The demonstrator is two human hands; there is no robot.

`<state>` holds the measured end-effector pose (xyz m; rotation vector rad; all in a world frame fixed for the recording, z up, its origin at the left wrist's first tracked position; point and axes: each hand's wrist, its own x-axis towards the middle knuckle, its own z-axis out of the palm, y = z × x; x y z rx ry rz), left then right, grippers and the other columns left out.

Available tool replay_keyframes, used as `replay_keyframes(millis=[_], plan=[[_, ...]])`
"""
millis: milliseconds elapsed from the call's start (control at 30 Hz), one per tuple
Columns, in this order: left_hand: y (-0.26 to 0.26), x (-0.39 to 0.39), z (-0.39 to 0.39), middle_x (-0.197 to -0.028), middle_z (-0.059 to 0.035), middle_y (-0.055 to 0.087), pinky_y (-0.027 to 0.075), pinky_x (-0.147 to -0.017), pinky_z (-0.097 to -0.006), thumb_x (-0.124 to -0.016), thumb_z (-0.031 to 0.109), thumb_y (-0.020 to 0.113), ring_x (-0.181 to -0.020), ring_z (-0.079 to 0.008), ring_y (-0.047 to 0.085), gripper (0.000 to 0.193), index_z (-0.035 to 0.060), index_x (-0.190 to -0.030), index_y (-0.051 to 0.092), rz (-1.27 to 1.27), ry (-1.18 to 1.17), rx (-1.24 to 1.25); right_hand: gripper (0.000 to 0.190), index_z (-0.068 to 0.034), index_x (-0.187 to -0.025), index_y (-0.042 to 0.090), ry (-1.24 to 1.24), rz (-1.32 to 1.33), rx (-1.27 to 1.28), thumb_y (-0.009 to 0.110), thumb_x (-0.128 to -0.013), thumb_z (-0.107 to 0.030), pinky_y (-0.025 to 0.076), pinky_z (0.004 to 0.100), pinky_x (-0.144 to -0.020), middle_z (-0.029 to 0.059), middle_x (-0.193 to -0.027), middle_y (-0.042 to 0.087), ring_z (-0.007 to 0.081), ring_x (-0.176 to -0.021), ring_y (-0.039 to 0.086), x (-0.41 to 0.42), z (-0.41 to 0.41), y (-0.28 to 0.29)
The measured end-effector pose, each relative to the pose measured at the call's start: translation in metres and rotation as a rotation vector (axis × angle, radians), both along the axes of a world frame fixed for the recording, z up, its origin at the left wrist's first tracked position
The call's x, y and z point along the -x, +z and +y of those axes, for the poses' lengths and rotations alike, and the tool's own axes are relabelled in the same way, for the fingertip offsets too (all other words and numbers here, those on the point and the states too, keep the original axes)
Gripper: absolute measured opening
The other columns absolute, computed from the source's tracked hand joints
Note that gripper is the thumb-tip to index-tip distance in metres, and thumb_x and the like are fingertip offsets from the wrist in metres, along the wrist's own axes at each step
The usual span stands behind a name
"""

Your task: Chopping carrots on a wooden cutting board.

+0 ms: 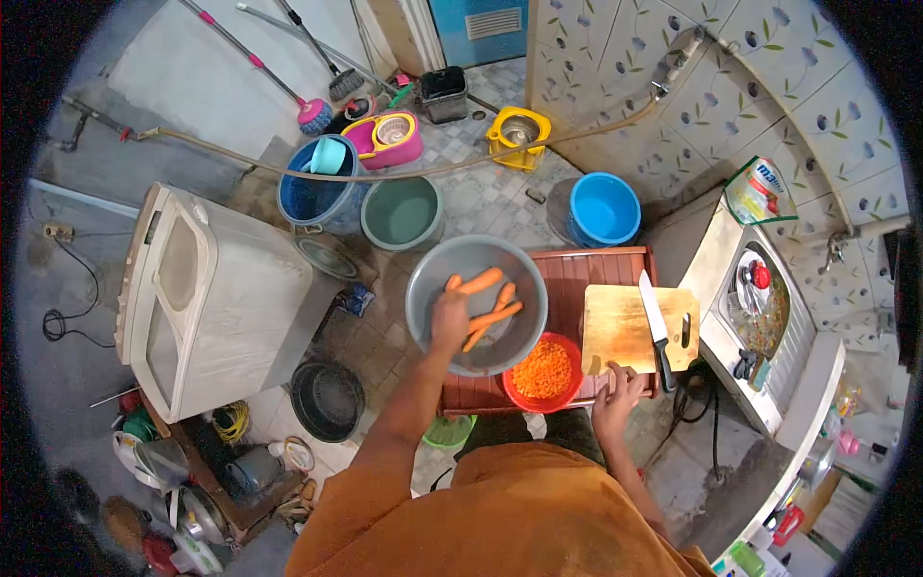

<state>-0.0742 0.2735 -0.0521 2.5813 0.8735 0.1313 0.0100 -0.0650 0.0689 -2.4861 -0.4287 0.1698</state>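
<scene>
My left hand (pixel 450 317) reaches down into a grey plastic basin (pixel 418 288) that holds several peeled carrots (pixel 497 317). Its fingers are at the end of one carrot, but the hand hides whether they grip it. A red bowl (pixel 577 389) full of finely diced carrot (pixel 541 369) stands against the basin's near right side. To its right lies a wooden cutting board (pixel 613 317), with a kitchen knife (pixel 655 317) across it, blade pointing away and black handle over the near edge. My right hand (pixel 619 400) has its fingers apart, fingertips at the board's near edge.
Basin, bowl and board rest on a low reddish-brown table (pixel 577 267). At right is a steel sink (pixel 764 310) with dishes in it. Beyond stand a blue bucket (pixel 604 209) and a grey-green bucket (pixel 402 213). A hose (pixel 404 175) spans the far side; a large white bin (pixel 238 288) is at left.
</scene>
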Motion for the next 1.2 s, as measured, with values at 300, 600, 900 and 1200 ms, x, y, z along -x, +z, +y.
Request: replay_keyframes(millis=[300, 600, 900, 1200], plan=[[-0.074, -0.016, -0.078, -0.083, -0.0113, 0.068, 0.053, -0.066, -0.0414, -0.081, 0.012, 0.06, -0.083, -0.0256, 0.067, 0.009, 0.0072, -0.083, 0.068, 0.499, 0.037, 0.057, 0.046, -0.013, -0.116, 0.057, -0.127, -0.057, 0.097, 0.057, -0.074, 0.005, 0.032, 0.0492, -0.092, 0.0168, -0.115, 0.045, 0.0376, -0.109, 0.041, 0.029, -0.022, -0.005], [-0.079, 0.013, -0.041, -0.104, -0.0255, 0.063, 0.051, -0.082, -0.0455, -0.084, 0.015, 0.052, -0.098, -0.0383, 0.062, 0.024, -0.0018, -0.097, 0.064, 0.562, -0.03, 0.466, 0.046, -0.012, -0.115, 0.055, -0.14, 0.002, 0.08, 0.055, -0.074, 0.008, 0.035, 0.0488, -0.09, 0.0181, -0.113, 0.046, 0.039, -0.107, 0.042, 0.048, -0.023, -0.013], [-0.008, -0.005, -0.024, -0.097, -0.022, 0.067, 0.051, -0.074, -0.046, -0.084, 0.047, 0.052, -0.087, -0.0395, 0.065, 0.049, 0.0027, -0.099, 0.068, 0.552, -0.117, 0.932, 0.041, -0.007, -0.112, 0.055, -0.064, 0.043, -0.047, 0.054, -0.074, 0.009, 0.036, 0.0458, -0.093, 0.0185, -0.111, 0.046, 0.0381, -0.106, 0.043, 0.048, -0.005, -0.004], [-0.021, -0.011, -0.041, -0.114, -0.017, 0.053, 0.042, -0.094, -0.044, -0.079, 0.018, 0.067, -0.11, -0.0353, 0.049, 0.044, 0.0048, -0.118, 0.055, 0.243, -0.146, 0.12, 0.039, -0.007, -0.109, 0.057, -0.083, 0.047, -0.052, 0.055, -0.074, 0.009, 0.036, 0.0441, -0.094, 0.0178, -0.108, 0.047, 0.0377, -0.107, 0.044, 0.051, -0.015, -0.016]])
